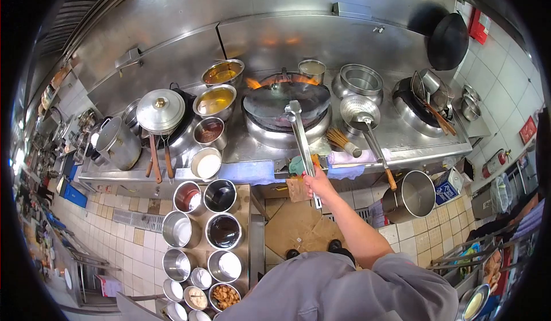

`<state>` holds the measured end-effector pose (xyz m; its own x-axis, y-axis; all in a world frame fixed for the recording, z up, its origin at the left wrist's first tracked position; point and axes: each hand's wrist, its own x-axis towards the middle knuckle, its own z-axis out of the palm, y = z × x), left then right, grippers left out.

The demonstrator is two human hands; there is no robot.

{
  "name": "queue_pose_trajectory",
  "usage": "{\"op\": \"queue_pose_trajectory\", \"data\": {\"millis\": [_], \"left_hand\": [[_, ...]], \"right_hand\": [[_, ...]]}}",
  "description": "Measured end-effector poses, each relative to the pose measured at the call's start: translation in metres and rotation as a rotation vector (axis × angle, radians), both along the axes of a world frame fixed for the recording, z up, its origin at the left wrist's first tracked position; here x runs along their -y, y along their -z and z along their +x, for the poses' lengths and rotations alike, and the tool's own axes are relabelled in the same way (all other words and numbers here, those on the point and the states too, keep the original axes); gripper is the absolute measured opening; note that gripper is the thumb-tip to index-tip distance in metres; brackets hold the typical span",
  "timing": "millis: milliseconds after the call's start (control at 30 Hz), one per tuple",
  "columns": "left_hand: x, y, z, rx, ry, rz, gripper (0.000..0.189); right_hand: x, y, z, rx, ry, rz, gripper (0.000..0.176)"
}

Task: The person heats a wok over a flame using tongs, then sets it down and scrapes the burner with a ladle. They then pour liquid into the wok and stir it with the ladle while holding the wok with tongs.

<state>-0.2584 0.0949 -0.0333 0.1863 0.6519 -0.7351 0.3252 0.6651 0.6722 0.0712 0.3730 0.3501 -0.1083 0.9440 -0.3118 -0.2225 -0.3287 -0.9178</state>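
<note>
Beside wok (285, 104): seasoning bowls (214, 100) left, strainer (359, 111) right.

Ladle (298, 137) shiny steel; wok (285, 104) dark matt metal; counter (252, 149) brushed steel.

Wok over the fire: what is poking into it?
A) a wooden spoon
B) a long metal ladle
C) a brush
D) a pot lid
B: the ladle rests its bowl in the wok, its handle gripped by the right hand.

The ladle (299, 140) rests in the wok (267, 104), strainer (359, 109) to its right.
</note>
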Motion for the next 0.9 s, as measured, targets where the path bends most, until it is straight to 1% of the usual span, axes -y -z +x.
{"op": "queue_pose_trajectory", "data": {"millis": [133, 167, 200, 267, 300, 333, 400, 467, 533, 600, 667, 733, 767, 833, 867, 900], "left_hand": [[-0.01, -0.003, 0.001, -0.001, 0.021, 0.01, 0.025], [-0.014, -0.004, 0.002, 0.0, 0.026, 0.013, 0.025], [-0.017, -0.005, 0.001, -0.002, 0.029, 0.017, 0.025], [-0.024, -0.007, 0.002, 0.0, 0.036, 0.023, 0.025], [-0.025, -0.009, 0.003, 0.0, 0.043, 0.025, 0.025], [-0.025, -0.008, 0.003, 0.004, 0.05, 0.026, 0.025], [-0.028, -0.007, 0.003, 0.01, 0.065, 0.024, 0.025], [-0.028, -0.005, 0.002, 0.016, 0.084, 0.017, 0.025], [-0.029, 0.0, 0.002, 0.024, 0.102, 0.007, 0.024], [-0.028, 0.002, 0.0, 0.028, 0.115, -0.005, 0.024], [-0.029, 0.004, -0.002, 0.03, 0.126, -0.007, 0.024], [-0.031, 0.006, -0.002, 0.042, 0.131, -0.004, 0.024], [-0.036, 0.004, -0.001, 0.055, 0.131, 0.0, 0.024], [-0.047, 0.005, 0.001, 0.095, 0.136, 0.019, 0.024], [-0.057, 0.006, 0.003, 0.175, 0.128, 0.004, 0.024], [-0.071, 0.006, 0.005, 0.308, 0.082, -0.056, 0.024]], "right_hand": [[-0.001, 0.014, 0.0, 0.067, -0.017, -0.014, 0.021], [-0.001, 0.018, 0.0, 0.135, -0.036, -0.001, 0.023], [0.002, 0.018, -0.001, 0.134, -0.033, 0.001, 0.023], [0.009, 0.019, -0.003, 0.214, -0.019, -0.027, 0.025], [0.011, 0.024, 0.0, 0.264, -0.049, -0.017, 0.033], [0.016, 0.031, 0.003, 0.26, -0.041, -0.017, 0.033], [0.035, 0.049, 0.008, 0.663, -0.021, 0.169, 0.041], [0.066, 0.079, 0.024, 0.77, -0.085, 0.323, 0.046], [0.099, 0.101, 0.047, 0.923, -0.292, 0.249, 0.045], [0.136, 0.141, 0.072, 0.954, -0.296, 0.226, 0.037], [0.169, 0.199, 0.109, 1.141, -0.443, -0.008, 0.031], [0.212, 0.214, 0.144, 1.283, -0.508, -0.285, 0.038], [0.233, 0.224, 0.165, 1.285, -0.52, -0.288, 0.038], [0.274, 0.243, 0.201, 0.964, -0.112, -0.718, 0.043], [0.288, 0.253, 0.216, 0.775, 0.094, -0.912, 0.047], [0.295, 0.261, 0.233, 0.727, 0.178, -0.968, 0.048]]}}
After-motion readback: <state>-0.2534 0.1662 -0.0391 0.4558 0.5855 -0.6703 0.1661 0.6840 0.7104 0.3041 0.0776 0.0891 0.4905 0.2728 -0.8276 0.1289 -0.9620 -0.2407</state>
